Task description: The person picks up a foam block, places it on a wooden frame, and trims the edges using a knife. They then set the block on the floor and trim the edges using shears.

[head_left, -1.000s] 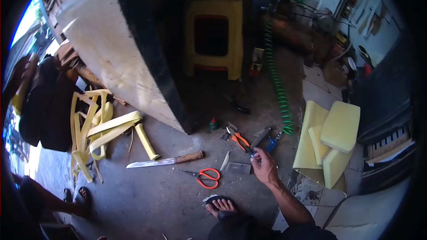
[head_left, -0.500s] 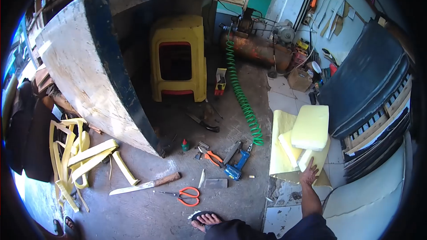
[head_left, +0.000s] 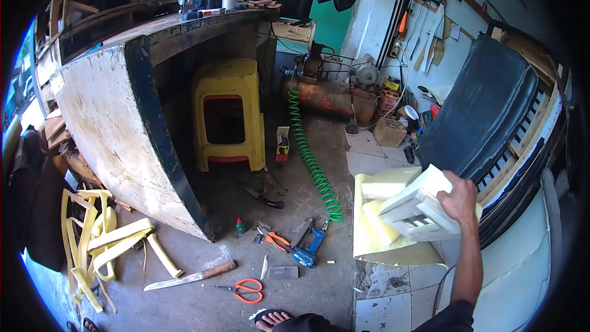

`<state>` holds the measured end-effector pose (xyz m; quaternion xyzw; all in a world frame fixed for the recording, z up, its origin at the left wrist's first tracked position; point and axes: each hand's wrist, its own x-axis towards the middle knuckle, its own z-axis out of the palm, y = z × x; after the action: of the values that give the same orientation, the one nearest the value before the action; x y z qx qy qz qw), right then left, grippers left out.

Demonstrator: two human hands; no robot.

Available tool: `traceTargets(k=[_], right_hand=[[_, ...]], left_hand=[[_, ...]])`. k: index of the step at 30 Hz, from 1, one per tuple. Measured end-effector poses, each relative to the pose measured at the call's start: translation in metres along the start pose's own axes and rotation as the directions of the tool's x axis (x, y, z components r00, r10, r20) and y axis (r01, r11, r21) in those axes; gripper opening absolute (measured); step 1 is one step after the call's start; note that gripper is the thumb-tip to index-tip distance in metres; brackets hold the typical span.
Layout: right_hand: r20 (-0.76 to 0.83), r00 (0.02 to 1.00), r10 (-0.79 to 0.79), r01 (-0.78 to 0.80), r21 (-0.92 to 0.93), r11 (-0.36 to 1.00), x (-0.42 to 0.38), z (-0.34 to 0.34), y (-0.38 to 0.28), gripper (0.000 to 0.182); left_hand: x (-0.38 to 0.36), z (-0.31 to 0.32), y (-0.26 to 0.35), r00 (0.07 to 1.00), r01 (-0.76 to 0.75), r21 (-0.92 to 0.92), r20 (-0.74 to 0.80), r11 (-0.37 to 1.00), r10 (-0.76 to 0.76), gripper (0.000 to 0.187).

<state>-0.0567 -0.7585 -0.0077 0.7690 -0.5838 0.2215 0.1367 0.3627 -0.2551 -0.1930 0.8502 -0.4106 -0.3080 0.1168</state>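
My right hand [head_left: 460, 200] is closed round the top right edge of a pale foam block [head_left: 418, 209], which is tilted and blurred by motion. White pieces with dark gaps show on the block's near side. Under and beside it, other yellow foam pieces [head_left: 380, 222] rest on a yellow foam sheet [head_left: 369, 243] with a curled edge. My left hand is out of view.
On the floor lie a wooden-handled knife [head_left: 190, 275], orange-handled scissors [head_left: 248, 290], pliers [head_left: 279, 241] and a blue air stapler [head_left: 310, 249] on a green coiled hose [head_left: 313, 166]. Foam strips [head_left: 120, 237] heap at left. A black padded seat [head_left: 476, 107] leans at right.
My right hand has gone from reaching at the foam stack to gripping the block, now lifted and tilted. The view has shifted, showing more of the bench top.
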Motion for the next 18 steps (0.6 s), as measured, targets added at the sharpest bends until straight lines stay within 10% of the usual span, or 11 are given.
traceTargets(k=[3, 6, 9, 11, 16, 17, 18], right_hand=[[0.04, 0.921, -0.387, 0.322, 0.478, 0.817, -0.016, -0.075, -0.078, 0.045], [0.024, 0.722, -0.692, 0.446, 0.748, 0.491, -0.032, -0.094, -0.138, 0.044], [-0.148, 0.583, -0.799, 0.269, 0.963, 0.017, -0.04, -0.05, -0.205, 0.041], [-0.231, 0.621, -0.749, 0.117, 0.972, -0.203, -0.047, -0.002, -0.267, 0.045], [-0.176, 0.446, -0.877, -0.128, 0.958, -0.257, -0.079, 0.1, -0.434, 0.06], [-0.241, 0.456, -0.857, 0.251, 0.958, -0.136, -0.09, 0.104, -0.447, 0.057], [-0.175, 0.482, -0.858, 0.31, 0.951, -0.02, -0.107, 0.123, -0.455, 0.053]], left_hand=[[0.01, -0.011, 0.011, 0.992, -0.101, -0.037, -0.073, 0.994, 0.098, 0.066], [0.02, -0.029, 0.037, 0.971, -0.223, -0.173, -0.123, 0.959, 0.204, 0.114], [0.011, -0.045, 0.054, 0.786, -0.395, 0.14, -0.46, 0.908, 0.413, 0.129], [-0.012, -0.064, 0.061, 0.747, -0.228, 0.238, -0.579, 0.944, 0.326, 0.131], [-0.045, -0.057, -0.009, 0.727, 0.124, -0.03, -0.677, 0.992, -0.111, 0.091], [-0.047, -0.045, -0.024, 0.731, 0.144, -0.04, -0.669, 0.989, -0.134, 0.091], [-0.047, -0.032, -0.041, 0.71, 0.246, -0.1, -0.659, 0.964, -0.25, 0.089]])
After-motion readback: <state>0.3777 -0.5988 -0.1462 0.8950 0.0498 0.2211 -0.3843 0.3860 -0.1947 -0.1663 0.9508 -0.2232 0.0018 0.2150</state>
